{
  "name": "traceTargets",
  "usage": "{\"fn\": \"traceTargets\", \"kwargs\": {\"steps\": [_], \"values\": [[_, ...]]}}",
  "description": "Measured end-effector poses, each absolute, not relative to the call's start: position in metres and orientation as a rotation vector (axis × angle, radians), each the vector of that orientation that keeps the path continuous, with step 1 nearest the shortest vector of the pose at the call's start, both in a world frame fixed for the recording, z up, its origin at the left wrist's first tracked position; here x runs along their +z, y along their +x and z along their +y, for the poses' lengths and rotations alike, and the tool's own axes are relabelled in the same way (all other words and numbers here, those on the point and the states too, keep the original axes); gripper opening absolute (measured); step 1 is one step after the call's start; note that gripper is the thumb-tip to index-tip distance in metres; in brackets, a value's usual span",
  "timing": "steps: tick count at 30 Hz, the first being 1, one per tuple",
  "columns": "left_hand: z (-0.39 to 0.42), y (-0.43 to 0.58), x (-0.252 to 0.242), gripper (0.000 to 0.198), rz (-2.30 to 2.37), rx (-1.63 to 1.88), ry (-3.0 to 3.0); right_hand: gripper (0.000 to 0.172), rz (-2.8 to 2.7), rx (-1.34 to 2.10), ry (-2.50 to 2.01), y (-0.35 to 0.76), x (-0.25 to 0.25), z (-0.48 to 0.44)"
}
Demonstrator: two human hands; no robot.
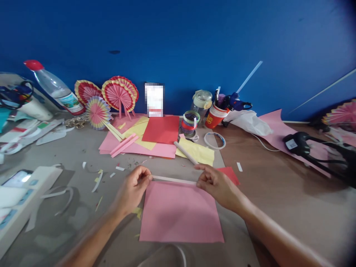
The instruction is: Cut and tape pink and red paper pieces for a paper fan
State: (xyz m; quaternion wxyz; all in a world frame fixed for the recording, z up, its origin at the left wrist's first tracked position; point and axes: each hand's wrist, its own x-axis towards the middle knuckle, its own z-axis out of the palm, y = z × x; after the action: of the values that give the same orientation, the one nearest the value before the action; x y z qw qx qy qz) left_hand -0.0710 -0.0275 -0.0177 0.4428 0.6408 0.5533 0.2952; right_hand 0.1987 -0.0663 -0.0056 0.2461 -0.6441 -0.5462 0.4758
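A pink sheet of paper (180,215) lies flat in front of me. Along its far edge runs a narrow pale strip (174,180); whether this is a folded edge or a separate strip I cannot tell. My left hand (136,187) pinches the far left corner, thumb against fingers. At the far right corner, my right hand (215,183) is closed in a similar pinch. Just beyond the right hand is a thin pale rolled stick (187,152), lying across yellow paper (204,152). Red paper (229,175) shows partly behind the right wrist.
Pink sheets (164,150) and a red sheet (162,129) are stacked behind. Pleated paper fans (119,94), a bottle (59,91), a phone (155,99), tape rolls (189,122) and a red cup (216,115) stand along the blue wall. A power strip (27,202) lies left, a black device (297,142) right.
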Motion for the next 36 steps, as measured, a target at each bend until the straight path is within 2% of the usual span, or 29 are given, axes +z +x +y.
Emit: {"fn": "traceTargets", "kwargs": {"steps": [2, 4, 11, 18, 21, 23, 27, 31, 36], "values": [[-0.027, -0.070, -0.020, 0.017, 1.396, 0.718, 1.591, 0.022, -1.502, 1.252, -1.807, 0.198, -0.008, -0.067], [-0.027, -0.069, -0.020, 0.017, 1.410, 0.706, 1.621, 0.017, -1.510, 1.209, -1.826, 0.198, -0.011, -0.068], [-0.044, -0.067, -0.025, 0.013, 1.486, 0.793, 1.850, 0.023, -1.533, 1.060, -1.675, 0.200, -0.018, -0.073], [-0.049, -0.064, -0.020, 0.015, 1.456, 0.773, 2.003, 0.021, -1.372, 1.188, -1.823, 0.202, -0.021, -0.077], [-0.048, -0.064, -0.017, 0.016, 1.459, 0.752, 2.001, 0.050, -1.314, 1.249, -1.795, 0.204, -0.024, -0.080], [-0.049, -0.065, -0.017, 0.017, 1.449, 0.749, 1.990, 0.056, -1.292, 1.295, -1.766, 0.206, -0.027, -0.082], [-0.049, -0.070, -0.018, 0.016, 1.434, 0.743, 1.976, 0.046, -1.284, 1.354, -1.705, 0.210, -0.031, -0.085], [-0.048, -0.071, -0.019, 0.014, 1.445, 0.726, 2.020, 0.043, -1.308, 1.355, -1.703, 0.210, -0.034, -0.087], [-0.046, -0.070, -0.021, 0.012, 1.485, 0.748, 2.173, 0.040, -1.466, 1.149, -1.703, 0.206, -0.035, -0.091]]}}
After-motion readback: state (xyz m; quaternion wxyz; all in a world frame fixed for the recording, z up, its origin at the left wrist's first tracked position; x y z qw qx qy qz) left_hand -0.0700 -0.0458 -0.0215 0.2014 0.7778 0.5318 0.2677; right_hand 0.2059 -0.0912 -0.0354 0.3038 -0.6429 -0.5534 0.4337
